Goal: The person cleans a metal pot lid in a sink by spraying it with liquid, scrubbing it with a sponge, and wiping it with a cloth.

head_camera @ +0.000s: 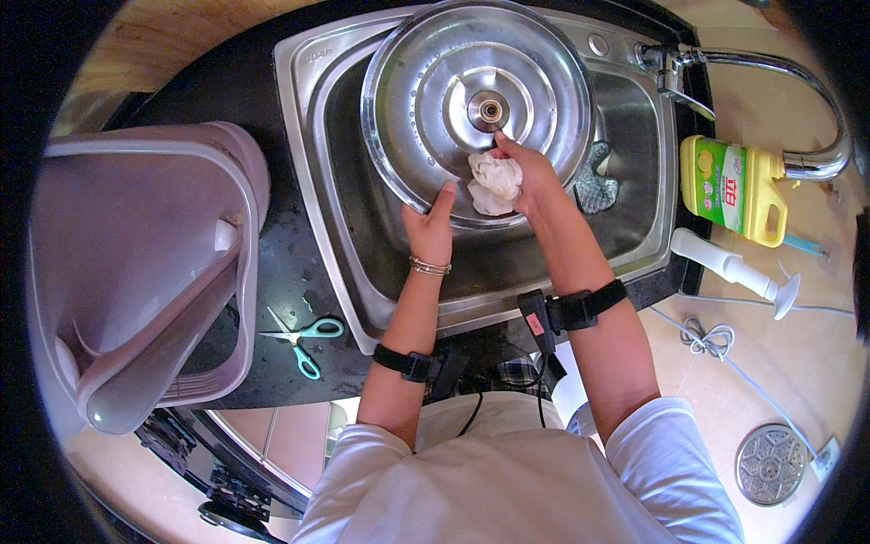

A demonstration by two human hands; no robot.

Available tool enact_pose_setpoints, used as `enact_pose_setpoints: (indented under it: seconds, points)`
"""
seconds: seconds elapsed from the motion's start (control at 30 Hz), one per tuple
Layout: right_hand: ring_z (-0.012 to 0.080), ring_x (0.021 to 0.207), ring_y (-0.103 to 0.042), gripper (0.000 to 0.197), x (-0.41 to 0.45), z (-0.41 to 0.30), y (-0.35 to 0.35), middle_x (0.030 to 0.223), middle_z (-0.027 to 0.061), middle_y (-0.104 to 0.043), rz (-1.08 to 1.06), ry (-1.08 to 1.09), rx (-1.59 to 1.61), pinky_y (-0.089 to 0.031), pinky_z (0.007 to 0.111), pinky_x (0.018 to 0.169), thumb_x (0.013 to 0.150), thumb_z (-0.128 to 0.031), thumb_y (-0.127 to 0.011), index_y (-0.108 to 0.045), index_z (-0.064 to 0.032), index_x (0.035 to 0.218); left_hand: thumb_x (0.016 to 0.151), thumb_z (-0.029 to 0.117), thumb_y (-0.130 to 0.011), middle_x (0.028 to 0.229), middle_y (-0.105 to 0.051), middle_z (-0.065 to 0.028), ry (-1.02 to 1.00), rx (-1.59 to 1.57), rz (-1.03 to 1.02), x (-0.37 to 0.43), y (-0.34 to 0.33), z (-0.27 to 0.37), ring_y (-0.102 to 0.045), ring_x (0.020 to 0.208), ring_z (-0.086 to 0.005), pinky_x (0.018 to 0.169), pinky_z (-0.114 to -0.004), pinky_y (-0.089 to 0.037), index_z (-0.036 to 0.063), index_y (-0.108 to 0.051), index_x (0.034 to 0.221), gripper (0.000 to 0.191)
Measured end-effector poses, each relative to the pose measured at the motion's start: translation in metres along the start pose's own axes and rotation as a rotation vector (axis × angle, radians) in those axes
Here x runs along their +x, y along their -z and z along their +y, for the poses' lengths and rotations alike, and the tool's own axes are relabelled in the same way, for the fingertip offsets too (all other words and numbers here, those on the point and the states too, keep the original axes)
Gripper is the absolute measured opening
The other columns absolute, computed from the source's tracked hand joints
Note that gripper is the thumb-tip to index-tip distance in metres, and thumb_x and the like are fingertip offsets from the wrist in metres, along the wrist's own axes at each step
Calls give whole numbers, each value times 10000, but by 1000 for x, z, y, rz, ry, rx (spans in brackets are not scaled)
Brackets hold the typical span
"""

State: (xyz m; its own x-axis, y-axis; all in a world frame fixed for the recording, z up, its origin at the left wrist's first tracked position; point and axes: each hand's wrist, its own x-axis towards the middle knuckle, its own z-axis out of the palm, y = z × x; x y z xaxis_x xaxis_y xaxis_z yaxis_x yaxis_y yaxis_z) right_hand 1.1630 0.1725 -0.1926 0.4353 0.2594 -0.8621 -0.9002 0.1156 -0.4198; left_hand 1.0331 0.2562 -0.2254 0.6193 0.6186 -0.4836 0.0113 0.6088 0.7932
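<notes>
Over the stainless steel sink I see a round metal pot lid, its concentric rings and small central fitting facing me. My left hand grips the lid's near rim, thumb on top. A crumpled white cloth or paper wad is held in my right hand against the lid, just below the central fitting. Water drops dot the lid's surface. A grey-green patterned cloth or scrubber lies in the sink to the right of the lid, partly hidden by it.
Left on the dark counter stands a large mauve plastic bin, with open teal-handled scissors beside it. To the right are a chrome faucet, a yellow detergent jug and a white plastic tool with a suction-cup end.
</notes>
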Motion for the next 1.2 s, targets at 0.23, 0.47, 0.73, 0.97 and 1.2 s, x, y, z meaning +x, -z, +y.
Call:
enact_pose_setpoints:
  seconds: [0.23, 0.47, 0.73, 0.97, 1.2]
  points:
    - [185, 535, -605, 276, -1, -39, 11, 670, 101, -634, 25, -34, -431, -502, 288, 510, 787, -268, -660, -611, -8, 710, 754, 28, -666, 1110, -558, -61, -37, 38, -7, 0, 2, 2, -535, 975, -166, 856, -291, -412, 1, -489, 1150, 435]
    - [179, 523, -560, 348, 23, -86, 21, 624, 71, -635, 9, 126, -1251, -444, 290, 540, 676, -423, -700, -695, -76, 686, 754, 17, -665, 1154, -535, -67, -6, 20, -30, -2, -3, 9, -514, 1018, -161, 877, -289, -400, 7, -476, 1172, 459]
    - [148, 477, -565, 270, 14, -73, 0, 594, 69, -617, -20, 56, -1136, -437, 251, 463, 686, -255, -747, -648, -10, 629, 755, -29, -641, 1156, -532, -54, -19, -32, -31, 2, 4, 1, -512, 1030, -172, 892, -306, -400, 43, -458, 1197, 484]
    - [151, 455, -560, 285, 12, -53, -4, 578, 83, -608, -3, 105, -1007, -435, 248, 434, 687, -263, -745, -634, -12, 608, 751, -37, -640, 1138, -541, -54, 12, -53, -36, 1, 2, -1, -526, 1002, -175, 867, -310, -419, 32, -463, 1185, 473]
    - [137, 447, -547, 280, 6, -41, -11, 561, 65, -587, -13, 208, -1002, -422, 246, 429, 716, -276, -709, -613, -30, 624, 746, -32, -648, 1115, -551, -53, 8, -39, -27, 2, 2, -1, -528, 989, -169, 862, -307, -419, 27, -477, 1165, 457]
